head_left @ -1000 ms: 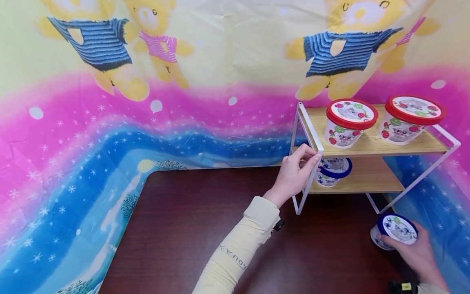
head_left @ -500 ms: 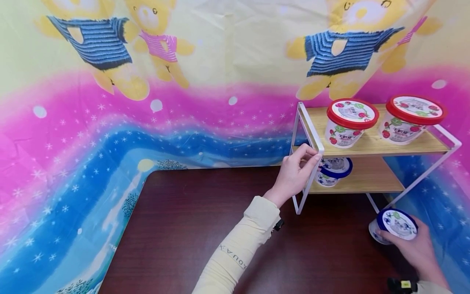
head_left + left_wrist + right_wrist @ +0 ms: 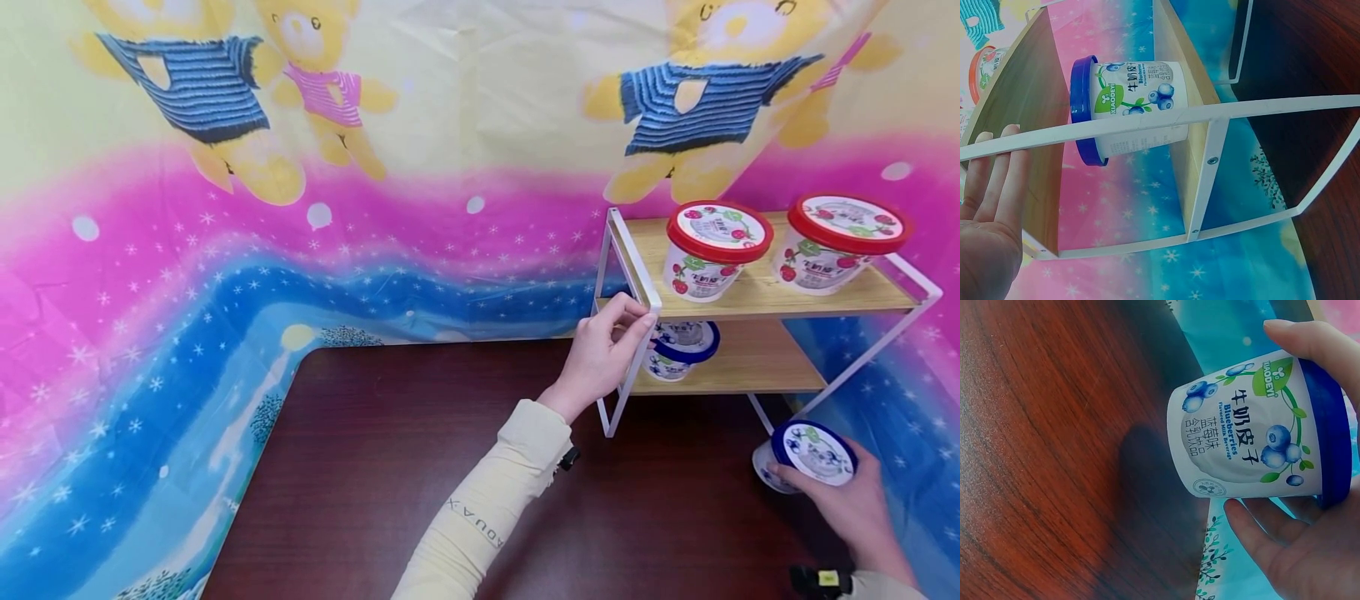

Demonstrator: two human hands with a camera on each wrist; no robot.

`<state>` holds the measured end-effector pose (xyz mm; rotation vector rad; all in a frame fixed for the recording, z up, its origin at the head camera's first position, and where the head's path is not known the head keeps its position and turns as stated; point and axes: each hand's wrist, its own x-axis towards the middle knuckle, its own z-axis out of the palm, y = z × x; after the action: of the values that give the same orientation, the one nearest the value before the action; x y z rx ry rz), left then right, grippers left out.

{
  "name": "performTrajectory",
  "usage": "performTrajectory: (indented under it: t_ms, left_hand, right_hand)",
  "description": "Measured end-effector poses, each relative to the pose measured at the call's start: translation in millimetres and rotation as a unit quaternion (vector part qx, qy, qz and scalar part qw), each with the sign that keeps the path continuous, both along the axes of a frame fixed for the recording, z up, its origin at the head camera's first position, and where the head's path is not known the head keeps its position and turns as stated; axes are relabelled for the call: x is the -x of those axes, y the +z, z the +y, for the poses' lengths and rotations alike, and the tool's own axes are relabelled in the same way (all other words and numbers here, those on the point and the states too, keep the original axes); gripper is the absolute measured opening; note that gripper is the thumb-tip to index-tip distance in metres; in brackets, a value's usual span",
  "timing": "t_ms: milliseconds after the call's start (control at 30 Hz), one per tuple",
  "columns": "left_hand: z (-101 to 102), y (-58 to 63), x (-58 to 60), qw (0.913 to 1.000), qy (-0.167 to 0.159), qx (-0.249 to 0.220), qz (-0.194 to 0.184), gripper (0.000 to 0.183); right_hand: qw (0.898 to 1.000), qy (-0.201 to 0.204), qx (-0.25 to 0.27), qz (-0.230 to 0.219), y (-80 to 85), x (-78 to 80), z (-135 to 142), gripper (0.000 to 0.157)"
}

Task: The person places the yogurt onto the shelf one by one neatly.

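My right hand point(image 3: 862, 508) grips a white tub with a blue lid point(image 3: 813, 454) and blueberry print, thumb on one side and fingers on the other. In the right wrist view this blueberry tub point(image 3: 1241, 431) hangs just above the table, casting a shadow. My left hand point(image 3: 600, 354) holds the front left corner of a two-tier shelf point(image 3: 757, 371) with a white metal frame; its fingertips meet the white bar point(image 3: 1116, 128) in the left wrist view. Another blueberry tub point(image 3: 678, 350) stands at the left of the lower tier, partly hidden by the frame and fingers.
On the top tier stand two red-lidded tubs, one to the left point(image 3: 712, 250) and one to the right point(image 3: 840, 246). Beneath the shelf is a dark wooden table point(image 3: 405, 467). A cartoon-printed cloth point(image 3: 465, 167) hangs behind and along the sides.
My right hand has raised the blueberry tub slightly and moved it a little toward the shelf. The left hand has stayed at the shelf corner.
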<state>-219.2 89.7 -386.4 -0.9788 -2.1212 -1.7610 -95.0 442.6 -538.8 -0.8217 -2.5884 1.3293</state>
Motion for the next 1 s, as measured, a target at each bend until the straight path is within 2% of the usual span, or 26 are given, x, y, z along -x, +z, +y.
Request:
performTrajectory:
  t_ms: [167, 300, 667, 1000]
  left_hand:
    - [-0.1, 0.3, 0.4, 1.0000, -0.002, -0.001, 0.000, 0.008]
    - [-0.1, 0.7, 0.9, 1.0000, -0.001, -0.002, -0.001, 0.008]
    - [0.2, 0.8, 0.3, 1.0000, 0.000, -0.002, -0.004, 0.008]
    - [0.6, 0.0, -0.5, 1.0000, 0.000, -0.005, -0.005, 0.008]
  right_hand:
    - [0.999, -0.015, 0.016, -0.026, 4.6, 1.4, -1.1, 0.122]
    - [0.999, -0.014, 0.016, -0.029, 7.0, 2.4, -1.9, 0.122]
    - [1.000, -0.005, -0.004, 0.012, 12.4, 2.4, -5.6, 0.115]
    - [1.000, -0.007, -0.014, 0.020, 16.5, 1.6, -6.2, 0.115]
